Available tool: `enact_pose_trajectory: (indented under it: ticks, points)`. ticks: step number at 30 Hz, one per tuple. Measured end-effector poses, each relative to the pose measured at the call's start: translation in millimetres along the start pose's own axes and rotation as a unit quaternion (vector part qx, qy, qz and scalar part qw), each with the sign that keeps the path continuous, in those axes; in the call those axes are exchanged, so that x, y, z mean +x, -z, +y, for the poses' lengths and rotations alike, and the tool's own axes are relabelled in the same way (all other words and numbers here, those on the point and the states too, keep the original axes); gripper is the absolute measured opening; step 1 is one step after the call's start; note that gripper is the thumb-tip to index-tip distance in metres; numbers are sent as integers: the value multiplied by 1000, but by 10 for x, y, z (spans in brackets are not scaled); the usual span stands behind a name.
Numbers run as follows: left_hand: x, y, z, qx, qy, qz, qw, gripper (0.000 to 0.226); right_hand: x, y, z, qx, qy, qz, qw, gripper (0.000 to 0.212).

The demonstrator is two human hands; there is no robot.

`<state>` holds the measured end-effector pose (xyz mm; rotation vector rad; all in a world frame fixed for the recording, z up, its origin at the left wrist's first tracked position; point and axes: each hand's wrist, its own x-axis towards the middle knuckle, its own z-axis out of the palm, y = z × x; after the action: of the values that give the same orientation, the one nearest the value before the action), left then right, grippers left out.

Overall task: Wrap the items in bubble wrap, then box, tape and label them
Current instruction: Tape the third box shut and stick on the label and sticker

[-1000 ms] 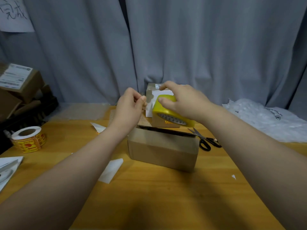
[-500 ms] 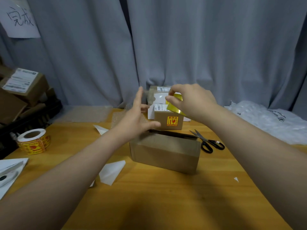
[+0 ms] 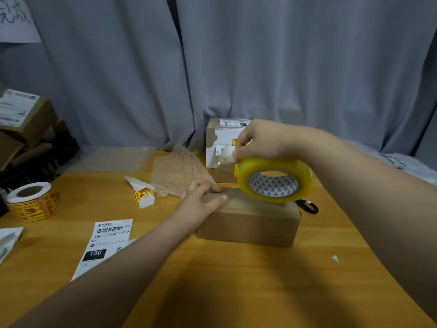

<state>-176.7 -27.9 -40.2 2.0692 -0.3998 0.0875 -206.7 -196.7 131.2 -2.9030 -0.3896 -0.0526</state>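
Note:
A plain brown cardboard box (image 3: 248, 223) lies on the wooden table (image 3: 212, 280) with its flaps down. My left hand (image 3: 201, 202) rests flat on the box's left top edge, fingers straight. My right hand (image 3: 262, 140) grips a yellow roll of packing tape (image 3: 274, 179) just above the right half of the box, thumb and fingers pinching the loose tape end at the roll's top left. A sheet of bubble wrap (image 3: 177, 172) lies behind the box. A shipping label (image 3: 106, 242) lies flat to the left.
A roll of red and yellow fragile stickers (image 3: 32, 201) stands at the left edge. Taped parcels (image 3: 222, 147) stand behind the box by the grey curtain. Scissor handles (image 3: 307, 205) show right of the box. Sticker scraps (image 3: 143, 194) lie near the bubble wrap. Cartons (image 3: 21, 119) are stacked far left.
My left hand came down from mid-air onto the box top, whose flaps now lie shut. My right hand lowered the tape roll over the box and turned its core toward me. The view shifted.

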Motion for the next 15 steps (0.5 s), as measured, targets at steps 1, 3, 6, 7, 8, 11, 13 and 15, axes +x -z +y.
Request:
enact_pose_trajectory:
  ticks: [1, 3, 6, 7, 8, 11, 13, 15]
  points:
    - [6, -12, 1, 0, 3, 2, 1000, 20, 54, -43, -23, -18, -6, -20, 1000, 15]
    - [15, 17, 18, -4, 6, -14, 1000, 27, 168, -145, -79, -50, -10, -57, 997, 14]
    - [-10, 201, 91, -23, 24, -81, 996, 48, 338, -228, -181, -100, -19, -91, 991, 23]
    - [-20, 272, 115, -32, 33, -94, 994, 62, 388, -239, -208, -112, -25, -103, 988, 27]
    - [-25, 328, 143, -34, 38, -91, 995, 74, 441, -243, -226, -122, -29, -114, 986, 28]
    - [-32, 379, 208, -61, 31, -37, 997, 73, 576, -281, -287, -163, -35, -150, 975, 21]
    - [-19, 346, 245, -86, 36, 0, 996, 66, 628, -308, -343, -195, -38, -163, 966, 27]
    - [3, 324, 251, -75, 39, 37, 996, 48, 650, -323, -387, -209, -44, -161, 963, 30]
